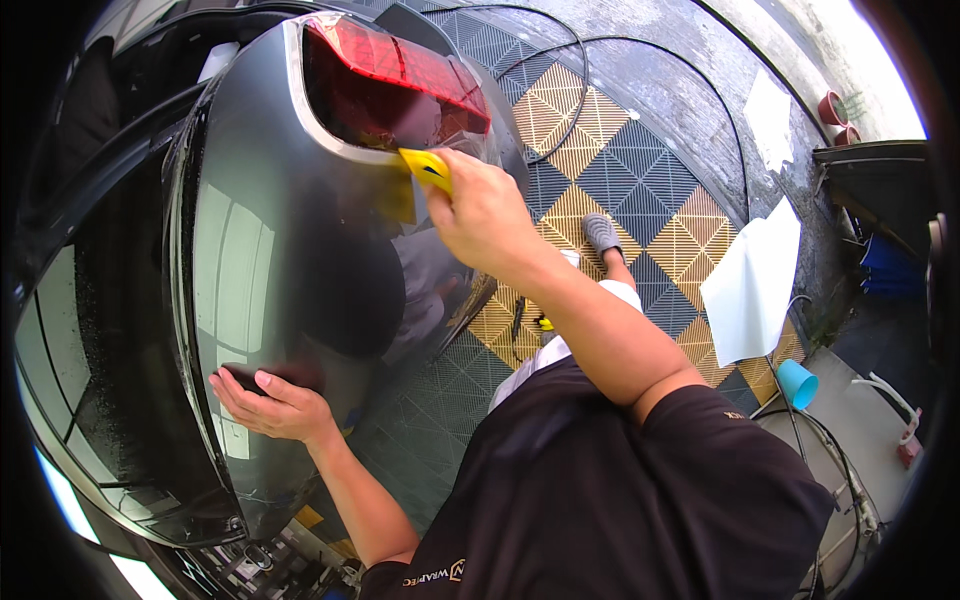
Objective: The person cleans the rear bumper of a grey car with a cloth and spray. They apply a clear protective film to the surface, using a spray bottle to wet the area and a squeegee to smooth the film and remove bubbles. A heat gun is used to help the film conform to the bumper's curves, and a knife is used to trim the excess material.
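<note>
In my right hand [485, 210] is a yellow squeegee [428, 168], its pointed corner against the pale edge strip [385, 156] under the red tail light [400, 62]. The fingers are closed round it. The car's dark grey body panel [250, 150] curves down below the lamp and mirrors the squeegee and my arm. Lower on that panel, my left hand [270, 405] rests near the seam with its fingers stretched out and nothing in it. A dark gap [185, 230] runs between this panel and the glossy black part beside it.
Yellow and grey floor tiles [635, 165] lie under my foot, with a black hose [690, 60] looping across the ground. To the right are a white sheet [755, 285], a light blue cup [797, 384] and more hoses. Flowerpots [832, 108] stand at the far right.
</note>
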{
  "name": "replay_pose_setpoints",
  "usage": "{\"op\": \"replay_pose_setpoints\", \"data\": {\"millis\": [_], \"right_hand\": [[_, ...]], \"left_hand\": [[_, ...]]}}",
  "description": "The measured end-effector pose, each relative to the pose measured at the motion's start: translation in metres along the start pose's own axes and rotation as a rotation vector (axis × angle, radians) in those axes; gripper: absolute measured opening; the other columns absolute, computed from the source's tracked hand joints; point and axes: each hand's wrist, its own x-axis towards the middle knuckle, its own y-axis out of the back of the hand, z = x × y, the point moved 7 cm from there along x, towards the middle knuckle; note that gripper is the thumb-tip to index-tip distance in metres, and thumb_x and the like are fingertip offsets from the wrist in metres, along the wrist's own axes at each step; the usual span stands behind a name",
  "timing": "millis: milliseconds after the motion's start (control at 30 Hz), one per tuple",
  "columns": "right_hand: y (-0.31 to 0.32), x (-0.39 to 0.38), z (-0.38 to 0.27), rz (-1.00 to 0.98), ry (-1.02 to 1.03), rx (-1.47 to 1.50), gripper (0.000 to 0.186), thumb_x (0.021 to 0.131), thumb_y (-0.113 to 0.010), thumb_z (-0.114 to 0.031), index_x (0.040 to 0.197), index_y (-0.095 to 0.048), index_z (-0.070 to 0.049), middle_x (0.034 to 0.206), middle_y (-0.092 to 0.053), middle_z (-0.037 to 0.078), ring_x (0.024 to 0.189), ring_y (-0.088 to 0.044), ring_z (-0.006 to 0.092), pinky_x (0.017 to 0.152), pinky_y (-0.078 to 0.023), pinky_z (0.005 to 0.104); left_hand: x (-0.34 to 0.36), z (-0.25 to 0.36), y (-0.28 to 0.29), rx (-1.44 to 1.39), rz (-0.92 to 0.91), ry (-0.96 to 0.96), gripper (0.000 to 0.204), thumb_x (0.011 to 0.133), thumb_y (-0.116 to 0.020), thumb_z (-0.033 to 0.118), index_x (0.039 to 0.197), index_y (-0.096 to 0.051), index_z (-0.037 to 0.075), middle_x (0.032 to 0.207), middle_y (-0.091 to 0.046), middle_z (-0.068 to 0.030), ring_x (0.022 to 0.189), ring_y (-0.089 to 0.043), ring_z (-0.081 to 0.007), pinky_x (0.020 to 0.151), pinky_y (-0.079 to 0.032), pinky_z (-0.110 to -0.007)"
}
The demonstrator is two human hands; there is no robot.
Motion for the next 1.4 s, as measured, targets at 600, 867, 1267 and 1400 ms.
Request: {"op": "replay_pose_setpoints", "data": {"millis": [600,867,1267,1400], "right_hand": [[-0.001,-0.020,0.043,0.105,0.068,0.125,0.033,0.082,-0.066,-0.005,0.115,-0.064,-0.005,0.103,-0.067,0.013,0.092,-0.066,0.0337,0.082,-0.054,0.0414],[-0.011,-0.029,0.140,-0.054,-0.282,0.092,0.029,0.083,-0.064,-0.009,0.112,-0.064,-0.003,0.103,-0.068,0.017,0.096,-0.066,0.0368,0.085,-0.053,0.0459],[0.001,-0.030,0.098,0.063,-0.065,0.079,0.023,0.085,-0.064,-0.007,0.108,-0.063,-0.003,0.095,-0.066,0.015,0.090,-0.065,0.0350,0.081,-0.053,0.0429],[-0.002,-0.023,0.047,0.135,0.054,0.146,0.021,0.086,-0.064,-0.006,0.107,-0.064,-0.001,0.096,-0.067,0.015,0.088,-0.066,0.0351,0.079,-0.053,0.0426]], "left_hand": [[-0.004,0.000,-0.006,0.027,-0.038,-0.080,0.044,0.105,-0.037,0.020,0.138,-0.048,-0.008,0.142,-0.050,-0.0232,0.130,-0.049,-0.0374,0.109,-0.038,-0.048],[-0.003,0.001,-0.004,0.028,-0.045,-0.083,0.044,0.105,-0.036,0.019,0.138,-0.047,-0.009,0.141,-0.050,-0.0234,0.130,-0.049,-0.0370,0.108,-0.038,-0.049],[-0.007,0.001,-0.008,0.037,-0.007,-0.078,0.044,0.105,-0.036,0.019,0.137,-0.048,-0.009,0.142,-0.050,-0.0236,0.131,-0.048,-0.0365,0.108,-0.038,-0.048],[-0.001,0.002,-0.005,0.031,-0.026,-0.115,0.044,0.105,-0.036,0.019,0.138,-0.048,-0.008,0.142,-0.049,-0.0233,0.131,-0.049,-0.0368,0.108,-0.038,-0.048]]}}
